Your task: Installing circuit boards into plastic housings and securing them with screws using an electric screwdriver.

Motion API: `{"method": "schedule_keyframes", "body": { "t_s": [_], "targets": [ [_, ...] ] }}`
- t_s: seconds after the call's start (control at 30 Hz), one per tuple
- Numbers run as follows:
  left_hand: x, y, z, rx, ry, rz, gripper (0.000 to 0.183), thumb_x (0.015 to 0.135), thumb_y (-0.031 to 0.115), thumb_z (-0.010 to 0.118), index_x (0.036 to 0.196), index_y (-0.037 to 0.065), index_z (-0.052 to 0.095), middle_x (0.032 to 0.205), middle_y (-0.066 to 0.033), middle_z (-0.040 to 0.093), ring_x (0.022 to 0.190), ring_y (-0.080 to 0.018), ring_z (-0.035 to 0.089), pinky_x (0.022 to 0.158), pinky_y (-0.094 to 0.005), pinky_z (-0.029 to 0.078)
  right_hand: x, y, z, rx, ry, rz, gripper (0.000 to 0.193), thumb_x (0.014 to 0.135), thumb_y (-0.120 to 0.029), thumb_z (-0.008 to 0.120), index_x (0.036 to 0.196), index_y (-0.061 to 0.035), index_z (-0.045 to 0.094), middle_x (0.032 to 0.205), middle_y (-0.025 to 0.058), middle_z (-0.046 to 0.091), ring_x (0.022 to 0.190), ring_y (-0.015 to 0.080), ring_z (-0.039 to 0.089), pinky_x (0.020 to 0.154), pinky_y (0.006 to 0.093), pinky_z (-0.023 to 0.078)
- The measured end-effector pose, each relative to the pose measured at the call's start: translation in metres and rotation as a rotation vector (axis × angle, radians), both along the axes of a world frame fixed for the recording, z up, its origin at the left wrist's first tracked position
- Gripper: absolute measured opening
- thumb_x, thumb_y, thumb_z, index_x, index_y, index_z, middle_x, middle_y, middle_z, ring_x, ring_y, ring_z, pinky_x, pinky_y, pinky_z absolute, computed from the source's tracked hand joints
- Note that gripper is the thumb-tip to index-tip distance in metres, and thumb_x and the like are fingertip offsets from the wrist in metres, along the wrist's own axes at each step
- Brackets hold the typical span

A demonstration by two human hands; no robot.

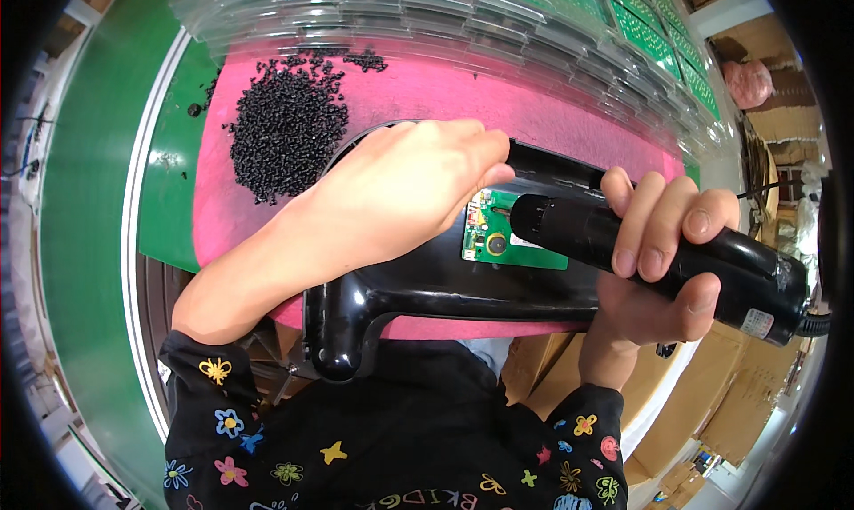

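Observation:
A glossy black plastic housing [445, 295] lies on the pink mat before me, with a green circuit board [534, 255] sitting inside it. My right hand [663, 243] wraps round a black electric screwdriver [569, 228], a cable leaving its rear end. The screwdriver lies slanted, its front end over the board, near my left fingers. My left hand [436, 176] reaches across the housing, fingers curled together at the board's upper left corner. Whatever those fingers pinch, if anything, is hidden. Much of the housing's left part is covered by my left forearm.
Small black screws [286, 132] form a big heap on the pink mat [391, 88], left of the housing. Clear plastic trays [427, 16] are stacked along the back, with green circuit boards [663, 48] at the back right. Cardboard boxes [569, 368] stand below the mat's near edge.

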State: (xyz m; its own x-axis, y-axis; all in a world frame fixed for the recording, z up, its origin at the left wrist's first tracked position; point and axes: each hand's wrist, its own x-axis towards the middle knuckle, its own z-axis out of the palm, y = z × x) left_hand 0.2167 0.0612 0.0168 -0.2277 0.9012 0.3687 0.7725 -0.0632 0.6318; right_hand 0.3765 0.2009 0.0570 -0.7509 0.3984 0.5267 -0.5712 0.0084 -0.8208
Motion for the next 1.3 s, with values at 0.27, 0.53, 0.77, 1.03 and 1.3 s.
{"method": "schedule_keyframes", "body": {
  "t_s": [0.27, 0.53, 0.77, 1.03, 1.3],
  "targets": [
    [-0.008, -0.009, -0.01, 0.077, -0.077, -0.045, 0.01, 0.084, 0.005, 0.064, 0.084, -0.004, 0.059, 0.076, -0.02, 0.062, 0.075, -0.0411, 0.061, 0.065, -0.0462, 0.049, -0.027, -0.021, 0.018, 0.033, -0.233, 0.005, 0.036, 0.084, -0.033, 0.073, 0.097, -0.011, 0.047, 0.068, -0.0038, 0.047, 0.058, 0.0097, 0.045, 0.068, 0.0283, 0.037],
    [-0.009, -0.014, -0.009, 0.054, -0.107, -0.092, 0.02, 0.07, -0.008, 0.06, 0.09, -0.008, 0.064, 0.08, -0.0213, 0.066, 0.074, -0.0378, 0.066, 0.066, -0.0427, 0.053, -0.035, -0.022, 0.018, 0.086, -0.253, -0.012, 0.035, 0.086, -0.032, 0.07, 0.098, -0.0093, 0.047, 0.066, -0.0046, 0.044, 0.056, 0.0084, 0.042, 0.066, 0.0283, 0.036],
    [-0.009, -0.012, -0.002, -0.142, -0.025, -0.124, 0.01, 0.08, 0.004, 0.067, 0.086, -0.005, 0.065, 0.082, -0.0184, 0.067, 0.077, -0.0384, 0.064, 0.069, -0.0426, 0.053, -0.022, -0.011, 0.014, -0.008, -0.086, 0.143, 0.033, 0.082, -0.018, 0.074, 0.1, -0.0072, 0.048, 0.07, -0.001, 0.052, 0.058, 0.0123, 0.05, 0.065, 0.0311, 0.038],
    [-0.008, -0.006, 0.009, -0.14, -0.105, -0.138, 0.015, 0.078, 0.01, 0.075, 0.084, -0.001, 0.067, 0.075, -0.0145, 0.068, 0.072, -0.0329, 0.067, 0.063, -0.0404, 0.052, -0.003, -0.012, 0.028, -0.26, 0.278, 0.121, 0.029, 0.078, -0.018, 0.078, 0.091, -0.0145, 0.052, 0.068, -0.007, 0.054, 0.057, 0.0056, 0.049, 0.074, 0.0256, 0.034],
    [-0.007, -0.005, 0.008, -0.046, -0.12, -0.181, 0.023, 0.071, 0.013, 0.082, 0.082, 0.0, 0.067, 0.074, -0.0107, 0.068, 0.066, -0.0279, 0.067, 0.058, -0.0359, 0.052, -0.002, -0.011, 0.017, -0.255, 0.337, 0.09, 0.03, 0.078, -0.019, 0.078, 0.092, -0.015, 0.052, 0.067, -0.0082, 0.055, 0.058, 0.0048, 0.05, 0.075, 0.0246, 0.034]
  ]
}}
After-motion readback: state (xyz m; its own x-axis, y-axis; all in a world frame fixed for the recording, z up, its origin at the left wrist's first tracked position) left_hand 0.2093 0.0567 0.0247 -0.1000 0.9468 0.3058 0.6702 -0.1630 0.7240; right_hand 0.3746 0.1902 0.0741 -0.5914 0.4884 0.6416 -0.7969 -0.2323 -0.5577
